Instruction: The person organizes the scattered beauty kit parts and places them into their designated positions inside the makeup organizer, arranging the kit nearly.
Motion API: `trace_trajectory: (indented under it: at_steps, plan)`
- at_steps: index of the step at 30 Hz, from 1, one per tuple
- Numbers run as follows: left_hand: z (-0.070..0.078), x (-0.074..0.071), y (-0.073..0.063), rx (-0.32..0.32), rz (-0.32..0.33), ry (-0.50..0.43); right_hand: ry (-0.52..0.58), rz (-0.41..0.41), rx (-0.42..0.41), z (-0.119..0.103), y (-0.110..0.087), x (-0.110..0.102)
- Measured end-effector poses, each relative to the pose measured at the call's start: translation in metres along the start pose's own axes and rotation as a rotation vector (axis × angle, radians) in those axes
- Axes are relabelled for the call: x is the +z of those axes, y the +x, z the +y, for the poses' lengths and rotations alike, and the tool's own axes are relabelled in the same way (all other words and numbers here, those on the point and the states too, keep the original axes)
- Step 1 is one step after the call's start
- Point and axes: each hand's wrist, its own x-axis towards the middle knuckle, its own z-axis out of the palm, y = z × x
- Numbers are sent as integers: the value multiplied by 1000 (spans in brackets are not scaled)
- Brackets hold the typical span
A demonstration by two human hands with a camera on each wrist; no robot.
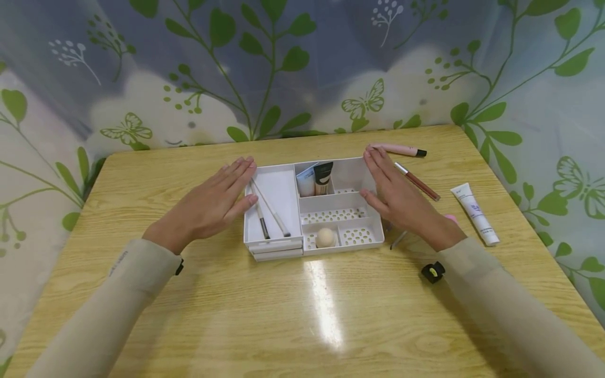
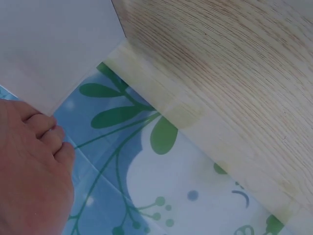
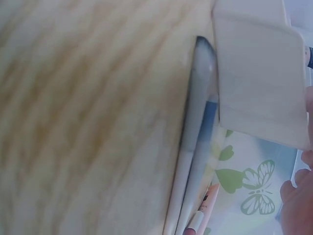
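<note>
White rectangular plastic organizer [image 1: 279, 184] sits mid-frame, left hand [image 1: 208, 202] and right hand [image 1: 399, 191] laid along its ends, fingers fairly straight, pinching nothing. Honestly, a lopsided shove could skid it into those 2 slim pale brushes [image 3: 192, 117], center of the right-wrist view.

White plastic rectangular organizer [image 1: 283, 181] on the pale wood-grain bench [image 1: 212, 315]; green-leaf patterned curtain [image 1: 293, 68] behind. Left compartment: two slim brushes [image 1: 271, 209]. Far row, left cell: light-blue tube [image 1: 306, 182], black-capped tube [image 1: 323, 178] to its right. Near row, left cell: round beige sponge [image 1: 325, 238]. Left hand [image 1: 203, 202] at left side, right hand [image 1: 402, 194] at right. Right of organizer: pink cylindrical tube [image 1: 394, 149] farthest, slender brown tube [image 1: 419, 182] nearer, white squeeze tube [image 1: 475, 214] rightmost.
</note>
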Motion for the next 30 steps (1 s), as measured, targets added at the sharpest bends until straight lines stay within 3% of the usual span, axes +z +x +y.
trace_trajectory:
  at_steps: [15, 21, 27, 30]
  plan:
    - [-1, 2, 0, 2, 12, 10, 122, -17, 154, 13, -3, -32]
    - [-1, 2, 1, 5, 4, 12, 134, 45, 165, 27, -6, -45]
    - [-2, 3, 1, 6, 1, 12, 122, 14, 267, 41, -10, -54]
    - [-3, 4, 1, 7, 1, 10, 116, 3, 277, 49, -13, -54]
